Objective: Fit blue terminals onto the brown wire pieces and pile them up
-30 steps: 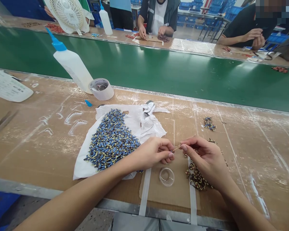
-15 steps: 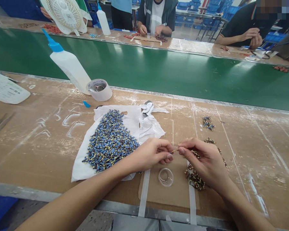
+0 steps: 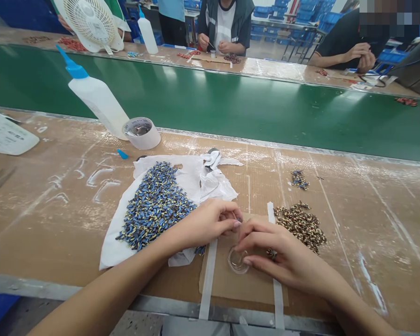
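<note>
The right hand [image 3: 283, 256] covers part of the small clear dish [image 3: 236, 262]; whatever the left hand [image 3: 210, 223] pinches is too small to tell.

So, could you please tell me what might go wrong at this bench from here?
1. The right hand reaches over the small clear dish, which sits loose on the cardboard pad and could tip.
2. The left hand rests against the pile of blue parts; a nudge might scatter some off the white sheet.
3. The brown parts lie loose nearby and could mix.
</note>
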{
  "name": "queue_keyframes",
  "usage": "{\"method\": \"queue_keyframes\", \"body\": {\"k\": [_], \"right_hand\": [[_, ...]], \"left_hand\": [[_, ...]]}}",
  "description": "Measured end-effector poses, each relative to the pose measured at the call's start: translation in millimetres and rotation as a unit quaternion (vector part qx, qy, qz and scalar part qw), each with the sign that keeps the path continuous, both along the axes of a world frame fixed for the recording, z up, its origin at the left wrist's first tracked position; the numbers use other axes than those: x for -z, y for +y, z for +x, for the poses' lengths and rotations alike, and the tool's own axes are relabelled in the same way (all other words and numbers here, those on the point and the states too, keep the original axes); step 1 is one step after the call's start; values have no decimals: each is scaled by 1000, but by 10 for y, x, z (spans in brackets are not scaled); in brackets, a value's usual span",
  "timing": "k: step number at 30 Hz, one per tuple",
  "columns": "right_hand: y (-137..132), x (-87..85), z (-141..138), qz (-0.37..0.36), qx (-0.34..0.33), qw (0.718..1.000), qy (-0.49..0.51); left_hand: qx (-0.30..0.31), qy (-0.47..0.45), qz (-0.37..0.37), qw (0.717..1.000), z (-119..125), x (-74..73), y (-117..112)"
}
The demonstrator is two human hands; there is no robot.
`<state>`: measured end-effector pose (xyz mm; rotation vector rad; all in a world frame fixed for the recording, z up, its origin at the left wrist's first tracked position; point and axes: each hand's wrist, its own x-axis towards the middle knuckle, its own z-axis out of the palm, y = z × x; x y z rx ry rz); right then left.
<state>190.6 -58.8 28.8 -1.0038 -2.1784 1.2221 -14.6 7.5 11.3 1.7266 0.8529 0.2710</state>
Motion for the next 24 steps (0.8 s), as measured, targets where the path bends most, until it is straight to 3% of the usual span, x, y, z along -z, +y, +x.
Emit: {"method": "queue_keyframes", "body": {"k": [2,4,6,8,14,20,24], "right_hand": [[45,2,90,10,30,999,-16],[118,5,253,35,109,993,-40],[201,23,454,66,226,968,-89],[272,59,637,80,294,940,-151],[348,214,756,73,217,946,-229],[355,307,666,116,218,935,-256],[360,274,672,132,200,936,-258]], "left_hand": [[-3,15,-2,1000,-30,-25,24],[-1,25,-17,1000,-49,-46,38],[6,34,-21,999,-55,-62,39],[-6,30,-17,999,-50,-72,31],[-90,-40,-26,995,-6,-42,13],[-100,-35,-24,994,37,34,3],[-95,-62,-70,991,62,55,-37]]}}
